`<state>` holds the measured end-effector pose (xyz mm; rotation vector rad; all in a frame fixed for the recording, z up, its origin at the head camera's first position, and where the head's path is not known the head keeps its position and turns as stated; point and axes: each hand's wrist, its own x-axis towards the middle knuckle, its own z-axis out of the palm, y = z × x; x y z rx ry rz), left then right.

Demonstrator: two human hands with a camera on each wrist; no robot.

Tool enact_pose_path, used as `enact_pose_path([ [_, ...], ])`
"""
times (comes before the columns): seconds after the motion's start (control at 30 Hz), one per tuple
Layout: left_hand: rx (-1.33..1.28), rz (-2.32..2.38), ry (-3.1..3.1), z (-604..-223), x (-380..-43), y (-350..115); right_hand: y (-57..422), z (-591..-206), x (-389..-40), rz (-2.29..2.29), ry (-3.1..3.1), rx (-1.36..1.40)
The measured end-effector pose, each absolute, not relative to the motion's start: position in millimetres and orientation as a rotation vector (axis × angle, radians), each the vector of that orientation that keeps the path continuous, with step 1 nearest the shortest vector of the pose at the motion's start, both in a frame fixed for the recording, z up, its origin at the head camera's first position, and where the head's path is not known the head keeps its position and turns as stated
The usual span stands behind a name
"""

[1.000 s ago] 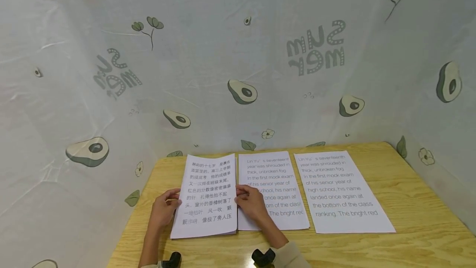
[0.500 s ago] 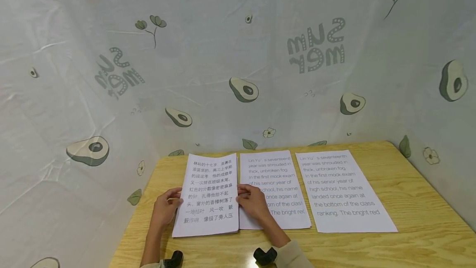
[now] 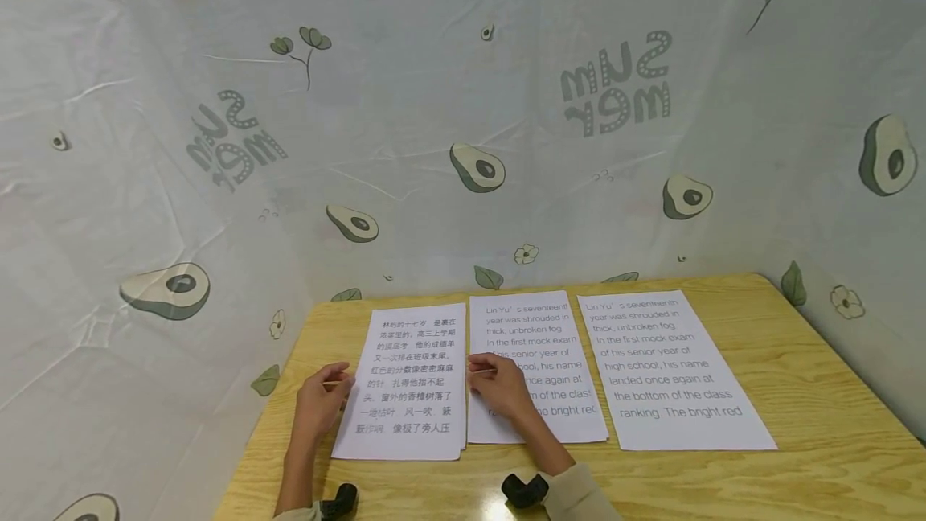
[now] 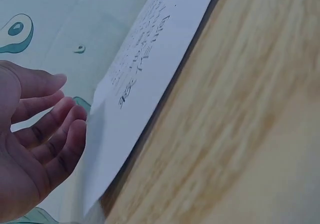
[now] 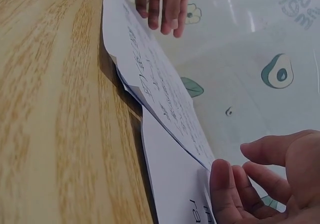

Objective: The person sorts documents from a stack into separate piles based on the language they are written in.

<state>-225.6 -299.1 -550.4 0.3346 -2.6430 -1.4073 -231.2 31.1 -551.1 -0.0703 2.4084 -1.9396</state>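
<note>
A stack of white sheets printed with Chinese text [image 3: 415, 445] lies flat at the left of the table, its lower right corners slightly out of line. Along its left edge is my left hand [image 3: 318, 404], fingers loosely bent and thumb apart from them in the left wrist view, fingertips right at the paper's side. My right hand [image 3: 502, 388] is at the stack's right edge and overlaps the middle English sheet [image 3: 535, 428]. In the right wrist view the thumb stands away from the right fingers [image 5: 221, 176], which are close to the paper edge; no paper shows pinched between them.
A second English-printed sheet [image 3: 687, 432] lies to the right of the middle one. All the paper is on a yellow wood-grain table [image 3: 817, 392]. Behind and beside it hangs a pale curtain [image 3: 405, 119] with avocado prints.
The Chinese-text stack, with its top edge curved up earlier, now lies flatter and its top edge has dropped. Both hands have loosened, and the right has shifted slightly off the stack's edge.
</note>
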Motion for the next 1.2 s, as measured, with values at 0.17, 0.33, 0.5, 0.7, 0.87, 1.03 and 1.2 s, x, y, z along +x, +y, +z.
enact_pose_path([
  [0.17,0.317,-1.449,-2.621,-544,-223,-292,32,-548,-231,-1.965,2.381,-0.063],
  [0.33,0.238,-1.482,-2.587,-539,-221,-272,45,-545,-230,-1.974,2.367,-0.038],
  [0.5,0.162,-1.505,-2.585,-540,-225,-245,71,-543,-230,-1.958,2.405,0.016],
  [0.7,0.104,-1.544,-2.581,-540,-231,-213,107,-545,-229,-1.894,2.467,0.090],
  [0.87,0.061,-1.636,-2.588,-544,-240,-181,145,-543,-226,-1.811,2.553,0.141],
  [1.03,0.025,-1.704,-2.566,-544,-247,-152,180,-535,-224,-1.769,2.596,0.136],
  [1.2,0.029,-1.765,-2.548,-542,-252,-125,205,-528,-225,-1.753,2.620,0.184],
])
